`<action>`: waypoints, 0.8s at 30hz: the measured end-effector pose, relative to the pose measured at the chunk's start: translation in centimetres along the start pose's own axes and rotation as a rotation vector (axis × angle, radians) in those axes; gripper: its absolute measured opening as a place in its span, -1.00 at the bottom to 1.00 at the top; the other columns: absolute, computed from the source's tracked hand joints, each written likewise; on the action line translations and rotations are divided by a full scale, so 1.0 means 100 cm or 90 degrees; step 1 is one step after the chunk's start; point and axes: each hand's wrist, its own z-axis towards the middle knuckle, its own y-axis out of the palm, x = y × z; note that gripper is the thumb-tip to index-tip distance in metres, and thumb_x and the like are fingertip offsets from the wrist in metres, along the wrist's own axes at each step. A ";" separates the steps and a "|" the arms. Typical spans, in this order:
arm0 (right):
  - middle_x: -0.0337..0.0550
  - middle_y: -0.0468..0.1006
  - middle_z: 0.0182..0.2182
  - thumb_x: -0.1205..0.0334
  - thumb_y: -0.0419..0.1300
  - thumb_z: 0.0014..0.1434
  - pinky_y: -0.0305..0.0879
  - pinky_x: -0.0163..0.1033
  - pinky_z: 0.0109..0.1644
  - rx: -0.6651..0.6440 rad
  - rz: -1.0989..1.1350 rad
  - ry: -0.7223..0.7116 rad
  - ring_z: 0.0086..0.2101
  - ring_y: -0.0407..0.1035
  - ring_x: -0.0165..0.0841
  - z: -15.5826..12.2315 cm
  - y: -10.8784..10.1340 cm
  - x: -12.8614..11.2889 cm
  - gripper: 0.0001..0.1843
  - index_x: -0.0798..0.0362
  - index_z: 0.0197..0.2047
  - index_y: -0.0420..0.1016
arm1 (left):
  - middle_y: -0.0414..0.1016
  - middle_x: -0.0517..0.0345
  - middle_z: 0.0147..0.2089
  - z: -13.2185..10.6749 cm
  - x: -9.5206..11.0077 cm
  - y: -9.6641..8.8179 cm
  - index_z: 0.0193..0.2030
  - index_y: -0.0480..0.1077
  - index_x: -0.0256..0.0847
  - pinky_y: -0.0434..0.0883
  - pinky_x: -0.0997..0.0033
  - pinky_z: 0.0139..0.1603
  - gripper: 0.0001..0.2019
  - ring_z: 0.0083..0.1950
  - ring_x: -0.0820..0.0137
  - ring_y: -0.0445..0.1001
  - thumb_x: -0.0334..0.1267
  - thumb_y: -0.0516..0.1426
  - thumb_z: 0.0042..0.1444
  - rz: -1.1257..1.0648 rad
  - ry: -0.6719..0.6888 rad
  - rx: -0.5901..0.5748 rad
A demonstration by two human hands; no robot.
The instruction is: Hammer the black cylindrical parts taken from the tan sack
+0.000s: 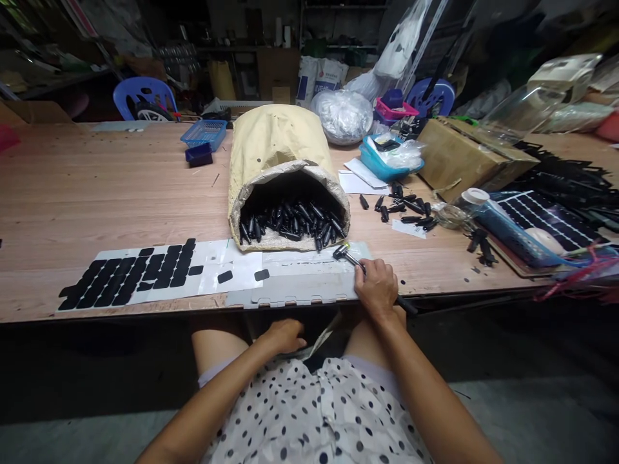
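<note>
**Small hammer held at the table edge**

At the near edge of the wooden table (72,187), I see the right hand (376,288) closed around the handle of a small hammer (349,256). Its metal head lies on the white sheet (300,264), just in front of the sack mouth, and the dark end of the handle sticks out behind the hand, past the table edge. The left hand (285,336) is lower, below the table edge, resting near the lap with fingers curled; I cannot tell if it holds something.

Directly behind the hammer lies a tan paper sack (278,145) on its side, its open mouth full of small black parts (290,222). To the left, on the same white sheet, many flat black pads (130,274) sit in rows, and two single ones lie apart nearer the sack. To the right of the sack more loose black pieces (403,207) are scattered on the table, near a cardboard box (459,158) and a blue tray (382,169).
</note>
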 end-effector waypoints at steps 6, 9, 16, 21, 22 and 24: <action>-0.04 0.42 -0.31 0.23 0.07 0.28 -0.02 -0.16 -0.23 -0.010 0.001 0.003 -0.25 0.17 -0.20 -0.001 0.000 -0.001 -0.80 0.03 -0.18 0.53 | 0.54 0.23 -0.41 0.030 0.082 -0.082 -0.27 0.56 -0.16 0.38 0.43 -0.33 -0.75 -0.39 0.41 0.46 -0.04 0.17 0.18 -0.204 0.192 -0.130; -0.06 0.42 -0.32 0.24 0.09 0.27 -0.01 -0.17 -0.22 -0.001 0.001 0.002 -0.25 0.17 -0.21 -0.001 0.001 -0.002 -0.81 0.03 -0.17 0.53 | 0.56 0.04 -0.19 0.070 0.102 -0.109 -0.20 0.52 -0.26 0.39 0.35 -0.14 -0.75 -0.18 0.30 0.50 -0.12 0.13 0.25 -0.085 0.039 0.244; -0.06 0.41 -0.31 0.25 0.09 0.26 0.00 -0.17 -0.22 -0.001 0.005 -0.003 -0.25 0.17 -0.21 0.000 0.002 -0.003 -0.81 0.02 -0.18 0.53 | 0.50 0.02 -0.03 0.123 0.099 -0.110 -0.20 0.48 -0.15 0.39 0.31 -0.06 -0.86 0.02 0.20 0.49 -0.16 0.23 0.19 0.015 -0.132 0.343; -0.04 0.42 -0.30 0.25 0.07 0.27 0.01 -0.17 -0.22 -0.018 0.017 0.018 -0.23 0.18 -0.19 0.000 -0.001 -0.007 -0.81 0.02 -0.19 0.52 | 0.50 0.13 -0.13 0.099 0.088 -0.109 -0.24 0.48 -0.11 0.37 0.34 -0.17 -0.95 -0.08 0.27 0.49 -0.24 0.18 0.20 0.001 -0.108 0.381; -0.04 0.42 -0.29 0.25 0.07 0.27 0.00 -0.17 -0.22 -0.020 0.022 0.020 -0.22 0.18 -0.19 0.000 -0.002 -0.007 -0.81 0.01 -0.19 0.51 | 0.49 0.15 -0.15 0.090 0.084 -0.108 -0.25 0.48 -0.11 0.36 0.35 -0.18 -0.95 -0.11 0.29 0.48 -0.25 0.18 0.19 0.001 -0.081 0.373; -0.04 0.42 -0.29 0.24 0.07 0.27 0.00 -0.16 -0.22 -0.024 0.029 0.022 -0.22 0.18 -0.18 0.000 -0.002 -0.008 -0.82 0.01 -0.19 0.51 | 0.48 0.19 -0.19 0.072 0.073 -0.102 -0.27 0.47 -0.10 0.36 0.36 -0.18 -0.97 -0.15 0.33 0.47 -0.27 0.19 0.17 0.010 -0.013 0.339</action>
